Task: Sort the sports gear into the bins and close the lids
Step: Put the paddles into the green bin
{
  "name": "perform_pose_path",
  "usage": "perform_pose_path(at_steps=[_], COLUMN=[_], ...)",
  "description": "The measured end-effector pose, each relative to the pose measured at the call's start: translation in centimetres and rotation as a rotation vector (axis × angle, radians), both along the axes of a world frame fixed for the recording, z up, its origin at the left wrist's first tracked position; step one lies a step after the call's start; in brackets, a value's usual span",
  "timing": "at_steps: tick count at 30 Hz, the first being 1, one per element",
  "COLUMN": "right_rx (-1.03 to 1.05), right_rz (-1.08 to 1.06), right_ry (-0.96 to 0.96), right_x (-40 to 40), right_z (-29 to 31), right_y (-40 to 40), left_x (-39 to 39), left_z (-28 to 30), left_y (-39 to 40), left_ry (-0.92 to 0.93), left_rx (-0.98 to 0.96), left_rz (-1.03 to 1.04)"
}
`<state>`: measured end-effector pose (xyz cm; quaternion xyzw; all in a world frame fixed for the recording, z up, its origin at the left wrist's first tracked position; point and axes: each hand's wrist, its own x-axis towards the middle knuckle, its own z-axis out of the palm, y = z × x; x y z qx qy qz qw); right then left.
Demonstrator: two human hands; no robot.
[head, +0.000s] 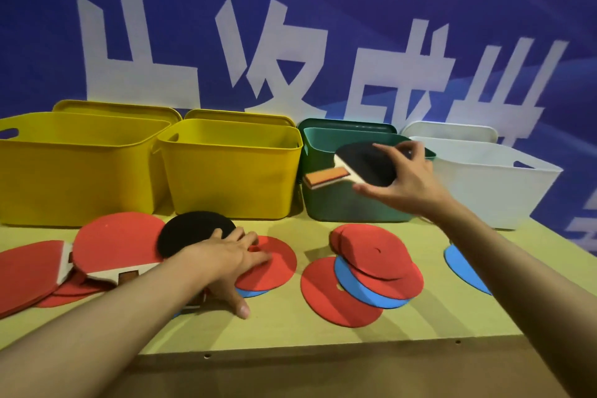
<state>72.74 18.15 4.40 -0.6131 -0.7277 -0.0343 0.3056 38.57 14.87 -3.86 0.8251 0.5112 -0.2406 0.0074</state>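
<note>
My right hand point(402, 179) grips a black-faced table tennis paddle point(365, 168) by its blade, holding it level in front of the open green bin point(326, 203). My left hand point(232, 263) lies flat on the table over another black paddle point(190, 233) and a red flat disc point(274, 265). Two red paddles point(116, 242) lie at the left. Red and blue discs point(371, 268) are scattered in the middle. Two yellow bins point(232, 178) and a white bin point(484, 184) stand open beside the green one.
Lids lean behind each bin against the blue banner wall; the green lid point(345, 123) and white lid point(449, 131) show above the rims. A blue disc point(465, 268) lies at the right, partly behind my forearm. The table's front edge point(323, 349) runs below the discs.
</note>
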Motion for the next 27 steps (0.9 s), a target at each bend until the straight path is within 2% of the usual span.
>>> perform_pose_path(at_steps=[5, 11, 14, 17, 23, 27], right_rx=[-0.059, -0.097, -0.140, -0.191, 0.118, 0.114], right_rz=[-0.185, -0.322, -0.333, -0.310, -0.087, 0.049], right_ry=[0.089, 0.008, -0.104, -0.185, -0.352, -0.405], right_x=[0.8, -0.2, -0.6, -1.6, -5.2, -7.9], right_z=[3.9, 4.7, 3.6, 2.1, -1.5, -4.3], right_y=[6.3, 12.3, 14.3, 14.1, 8.0, 3.6], left_x=[2.8, 3.1, 3.0, 2.4, 2.2, 1.6], left_z=[0.6, 0.5, 0.4, -0.1, -0.4, 0.0], left_y=[0.9, 2.0, 2.2, 2.7, 2.7, 1.5], left_ry=[0.129, 0.142, 0.121, 0.114, 0.107, 0.050], left_rx=[-0.039, -0.111, -0.127, -0.134, -0.129, -0.080], left_rz=[-0.082, -0.062, -0.040, -0.030, -0.025, -0.017])
